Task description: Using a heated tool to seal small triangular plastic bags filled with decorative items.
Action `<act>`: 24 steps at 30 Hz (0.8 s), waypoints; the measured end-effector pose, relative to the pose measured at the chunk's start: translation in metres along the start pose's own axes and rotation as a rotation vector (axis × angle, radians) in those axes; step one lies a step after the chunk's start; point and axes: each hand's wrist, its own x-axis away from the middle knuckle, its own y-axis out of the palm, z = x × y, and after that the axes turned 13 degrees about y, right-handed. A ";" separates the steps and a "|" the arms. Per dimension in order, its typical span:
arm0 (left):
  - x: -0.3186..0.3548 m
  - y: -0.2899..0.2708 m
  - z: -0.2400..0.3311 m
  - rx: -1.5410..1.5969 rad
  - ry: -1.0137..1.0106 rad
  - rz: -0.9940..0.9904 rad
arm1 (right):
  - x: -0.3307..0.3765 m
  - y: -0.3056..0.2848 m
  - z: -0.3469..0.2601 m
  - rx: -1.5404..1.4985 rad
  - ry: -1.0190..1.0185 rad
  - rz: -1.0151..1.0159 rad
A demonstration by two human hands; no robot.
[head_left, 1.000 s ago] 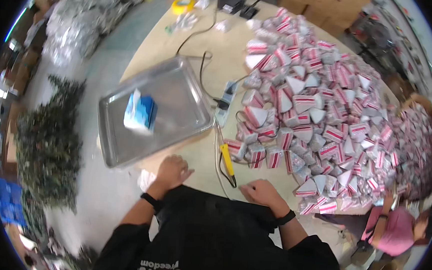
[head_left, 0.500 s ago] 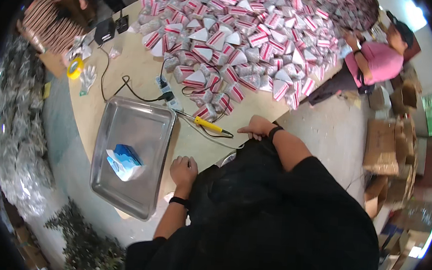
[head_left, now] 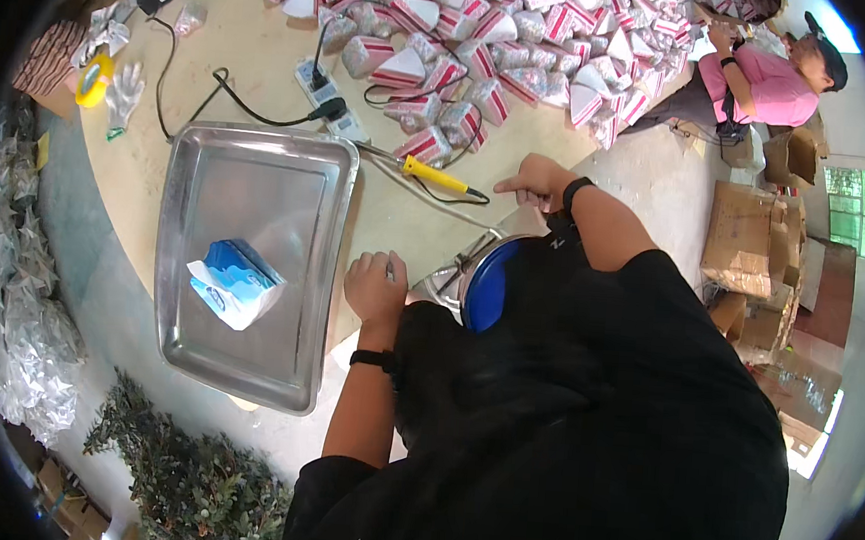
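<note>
My left hand rests at the table's near edge, right of a shallow metal tray. Its fingers are curled in, and I see nothing held. Inside the tray lies a blue and white soft packet, probably tissues. Farther right, my right hand hovers by or rests on the table edge. The index finger stretches left while the other fingers bend; nothing shows in it. Just beyond that fingertip lies a soldering iron with a yellow handle, touched by neither hand.
Many wrapped wedge-shaped packs cover the far table. A black cable runs to a power strip. Yellow tape and a glove lie left. A blue disc with a metal rim shows below the edge. A person in pink stands right.
The whole view has shifted, so the table's things sit higher in the picture and the blue disc shows. Both hands keep nearly the same pose.
</note>
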 end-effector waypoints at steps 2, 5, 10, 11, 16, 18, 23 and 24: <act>-0.003 -0.001 0.003 -0.019 0.030 0.002 | -0.008 0.000 0.005 0.031 -0.047 0.013; -0.002 -0.002 0.002 -0.002 0.027 -0.014 | -0.013 -0.003 0.006 0.104 -0.142 0.040; -0.002 -0.002 0.005 0.025 0.031 -0.029 | -0.007 -0.004 0.009 0.088 -0.141 -0.012; -0.002 -0.002 0.006 0.017 0.032 -0.024 | -0.007 -0.004 0.010 0.095 -0.151 -0.009; 0.000 -0.002 0.004 -0.003 0.027 -0.051 | -0.009 -0.001 0.012 0.130 -0.169 0.007; 0.011 -0.009 0.008 0.108 0.088 -0.147 | -0.008 0.001 0.014 0.119 -0.172 -0.007; 0.109 0.003 0.074 0.583 -0.122 -0.693 | -0.009 0.000 0.017 0.104 -0.185 0.022; 0.109 0.016 0.086 0.402 -0.080 -1.355 | -0.009 -0.001 0.015 0.101 -0.166 0.027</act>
